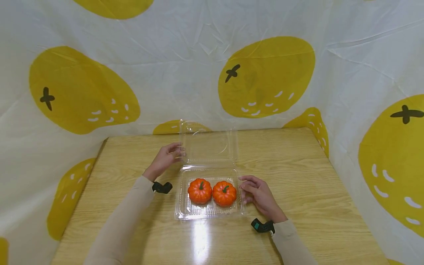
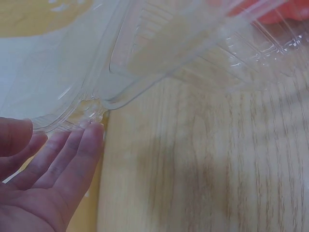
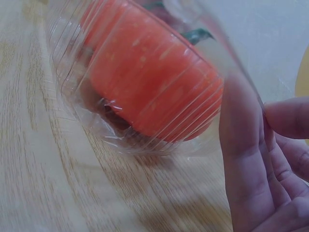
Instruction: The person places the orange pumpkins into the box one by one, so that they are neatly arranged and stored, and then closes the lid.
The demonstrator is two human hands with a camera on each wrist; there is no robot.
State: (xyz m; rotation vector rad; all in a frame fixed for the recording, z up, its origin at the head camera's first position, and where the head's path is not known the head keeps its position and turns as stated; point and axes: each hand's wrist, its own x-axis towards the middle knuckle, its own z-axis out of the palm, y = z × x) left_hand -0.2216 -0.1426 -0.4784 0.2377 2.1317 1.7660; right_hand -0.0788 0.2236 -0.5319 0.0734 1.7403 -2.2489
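Observation:
A clear plastic clamshell container lies on the wooden table with its lid raised at the far side. Two small orange pumpkins with green stems sit side by side in the base. At the lid's left edge is my left hand; its thumb and fingers hold the edge near the hinge corner. My right hand pinches the right rim of the base, with the thumb on one side and fingers on the other. Through the ribbed plastic wall, one pumpkin shows close by.
The wooden table extends on both sides of the container. A white cloth printed with large yellow fruit hangs behind the table and along its sides. Each wrist wears a black camera mount.

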